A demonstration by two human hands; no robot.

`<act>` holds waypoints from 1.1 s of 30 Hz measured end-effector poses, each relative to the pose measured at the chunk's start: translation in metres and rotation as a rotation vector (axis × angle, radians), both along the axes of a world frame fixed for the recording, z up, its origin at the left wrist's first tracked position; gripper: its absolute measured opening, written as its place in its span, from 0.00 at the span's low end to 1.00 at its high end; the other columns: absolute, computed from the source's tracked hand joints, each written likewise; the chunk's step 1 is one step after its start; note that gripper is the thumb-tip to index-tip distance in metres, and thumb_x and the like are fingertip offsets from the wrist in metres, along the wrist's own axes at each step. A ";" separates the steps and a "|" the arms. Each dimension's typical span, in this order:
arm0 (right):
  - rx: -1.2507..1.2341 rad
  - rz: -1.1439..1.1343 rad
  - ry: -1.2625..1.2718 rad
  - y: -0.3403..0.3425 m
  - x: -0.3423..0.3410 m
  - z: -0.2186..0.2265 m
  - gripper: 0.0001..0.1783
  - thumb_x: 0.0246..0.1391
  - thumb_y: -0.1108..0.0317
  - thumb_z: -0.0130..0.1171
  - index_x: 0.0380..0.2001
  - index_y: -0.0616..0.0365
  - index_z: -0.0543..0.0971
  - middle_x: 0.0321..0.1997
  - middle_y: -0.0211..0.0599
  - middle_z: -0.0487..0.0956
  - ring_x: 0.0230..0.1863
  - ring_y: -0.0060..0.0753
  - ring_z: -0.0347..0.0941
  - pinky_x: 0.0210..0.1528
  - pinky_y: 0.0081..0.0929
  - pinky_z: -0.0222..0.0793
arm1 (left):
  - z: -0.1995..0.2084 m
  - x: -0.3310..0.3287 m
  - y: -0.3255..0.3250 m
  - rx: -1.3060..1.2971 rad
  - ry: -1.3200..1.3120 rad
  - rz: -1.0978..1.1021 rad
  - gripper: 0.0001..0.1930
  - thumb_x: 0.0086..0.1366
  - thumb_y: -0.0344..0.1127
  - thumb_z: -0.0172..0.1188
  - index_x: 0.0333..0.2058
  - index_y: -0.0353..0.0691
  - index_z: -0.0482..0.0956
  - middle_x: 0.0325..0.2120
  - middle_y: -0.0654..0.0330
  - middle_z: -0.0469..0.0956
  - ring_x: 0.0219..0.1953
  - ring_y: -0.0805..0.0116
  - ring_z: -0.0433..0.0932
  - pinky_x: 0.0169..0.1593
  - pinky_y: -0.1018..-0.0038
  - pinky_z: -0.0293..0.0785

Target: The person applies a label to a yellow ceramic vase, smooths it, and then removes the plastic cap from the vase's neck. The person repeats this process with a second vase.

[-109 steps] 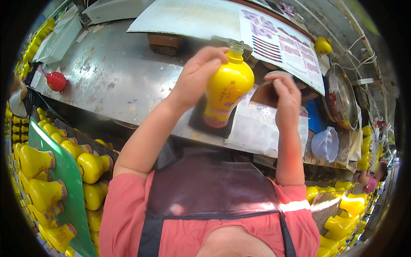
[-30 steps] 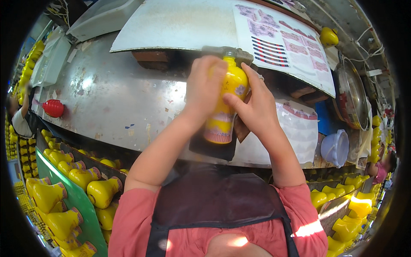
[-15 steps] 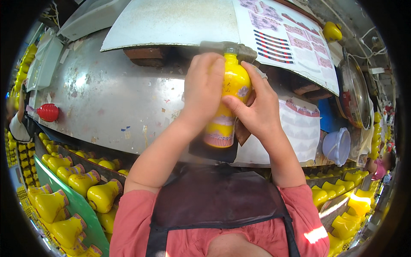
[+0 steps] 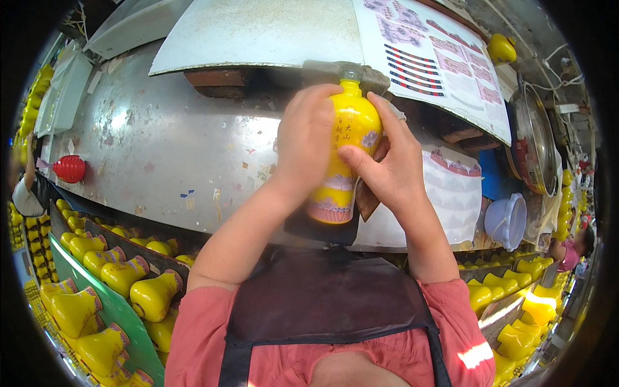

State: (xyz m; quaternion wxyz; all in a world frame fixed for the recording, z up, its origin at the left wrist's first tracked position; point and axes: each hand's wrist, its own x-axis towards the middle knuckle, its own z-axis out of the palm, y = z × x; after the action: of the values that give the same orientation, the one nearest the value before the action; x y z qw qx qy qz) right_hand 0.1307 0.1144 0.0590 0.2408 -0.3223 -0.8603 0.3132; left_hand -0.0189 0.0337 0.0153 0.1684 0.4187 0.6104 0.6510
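A glossy yellow ceramic bottle [image 4: 350, 117] lies between my hands, its narrow neck pointing away from me. Dark characters and purple decals cover its body, and a pink-purple patterned band rings the end nearest me. My left hand [image 4: 304, 138] curves along its left side, slightly blurred, with fingertips near the shoulder. On the right side, my right hand [image 4: 392, 160] grips it, thumb pressed across the body and fingers at the shoulder. The neck meets a grey block [image 4: 375, 80]. Under the near end is a dark cloth [image 4: 316, 227].
A raised white board [image 4: 258, 35] rests on bricks [image 4: 219, 82] and carries decal sheets [image 4: 445, 55]. Another decal sheet [image 4: 445, 193] lies right of the bottle. A lavender bucket [image 4: 506, 220] stands at right, a red ribbed object [image 4: 69, 169] at left. Yellow vessels [image 4: 155, 295] fill racks on both sides.
My left hand has shifted slightly on the bottle, and more of the dark characters show now. My right hand keeps nearly the same grip.
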 end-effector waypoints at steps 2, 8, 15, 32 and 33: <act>0.001 0.001 0.006 0.000 0.000 0.000 0.48 0.47 0.51 0.77 0.68 0.57 0.71 0.43 0.40 0.80 0.31 0.24 0.72 0.34 0.23 0.71 | -0.003 0.004 0.000 0.023 -0.161 -0.031 0.19 0.76 0.43 0.48 0.52 0.34 0.77 0.48 0.47 0.78 0.52 0.47 0.77 0.58 0.60 0.71; 0.004 0.007 0.013 0.001 0.001 -0.003 0.49 0.45 0.53 0.79 0.69 0.56 0.71 0.44 0.38 0.79 0.29 0.20 0.71 0.34 0.22 0.70 | -0.012 0.002 -0.004 -0.037 0.060 -0.034 0.20 0.82 0.45 0.45 0.60 0.36 0.71 0.52 0.58 0.75 0.52 0.73 0.74 0.58 0.74 0.71; -0.581 -0.215 0.091 0.038 0.017 0.010 0.24 0.71 0.50 0.53 0.55 0.57 0.84 0.40 0.29 0.81 0.38 0.20 0.73 0.46 0.21 0.70 | -0.018 0.005 -0.014 0.054 -0.069 -0.105 0.23 0.76 0.39 0.49 0.63 0.32 0.68 0.59 0.43 0.71 0.63 0.47 0.71 0.68 0.61 0.64; 0.277 0.175 0.231 0.048 -0.025 0.058 0.12 0.55 0.76 0.66 0.44 0.60 0.84 0.38 0.40 0.85 0.38 0.31 0.83 0.43 0.26 0.77 | -0.024 -0.003 -0.020 -0.018 0.055 -0.215 0.48 0.59 0.47 0.69 0.71 0.33 0.54 0.68 0.40 0.59 0.72 0.41 0.58 0.74 0.55 0.53; 0.193 0.211 0.219 0.050 -0.023 0.061 0.12 0.56 0.76 0.66 0.44 0.61 0.84 0.40 0.38 0.86 0.39 0.28 0.82 0.44 0.24 0.77 | -0.023 -0.004 -0.021 -0.045 0.101 -0.199 0.51 0.57 0.48 0.71 0.71 0.33 0.53 0.68 0.39 0.58 0.72 0.41 0.58 0.74 0.55 0.53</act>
State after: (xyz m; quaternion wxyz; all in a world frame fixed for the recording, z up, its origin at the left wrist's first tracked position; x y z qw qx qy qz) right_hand 0.1074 0.1643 0.1199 0.3285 -0.1696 -0.8841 0.2860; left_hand -0.0232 0.0129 -0.0079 0.2109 0.5056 0.5879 0.5952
